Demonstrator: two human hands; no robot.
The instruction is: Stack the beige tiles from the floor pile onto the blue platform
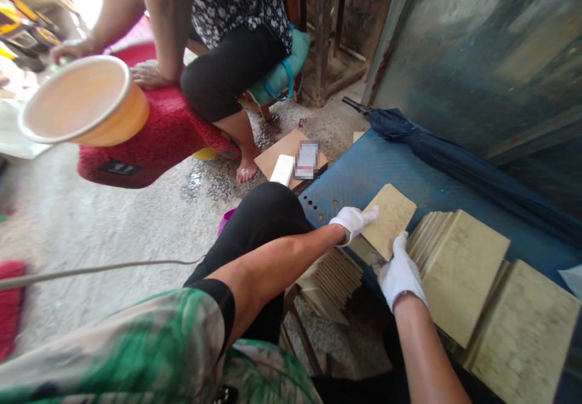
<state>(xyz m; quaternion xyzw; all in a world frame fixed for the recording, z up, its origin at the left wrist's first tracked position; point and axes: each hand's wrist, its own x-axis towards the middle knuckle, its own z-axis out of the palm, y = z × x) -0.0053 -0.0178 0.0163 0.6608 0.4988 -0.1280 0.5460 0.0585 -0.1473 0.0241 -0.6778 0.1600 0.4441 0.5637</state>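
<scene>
Both my hands wear white gloves and hold one thin, beige rectangular board [390,217] with a mottled face, tilted above a blue table. My left hand [354,219] grips its left edge, thumb lying on top. At the near right edge, my right hand [401,273] is closed on the same board with the thumb up; its other fingers are partly hidden. Just right of that hand, a stack of similar boards [479,273] stands on edge, leaning. Another stack [530,331] is beside it, nearer me. More boards [334,279] lie fanned below the table edge.
A folded dark umbrella [445,149] lies along the far side of the blue table [350,164]. Ahead, a cardboard box [268,158] carries a white object and a blurred-out item. At left, a seated person has a red cloth [168,131] and an orange basin [122,122].
</scene>
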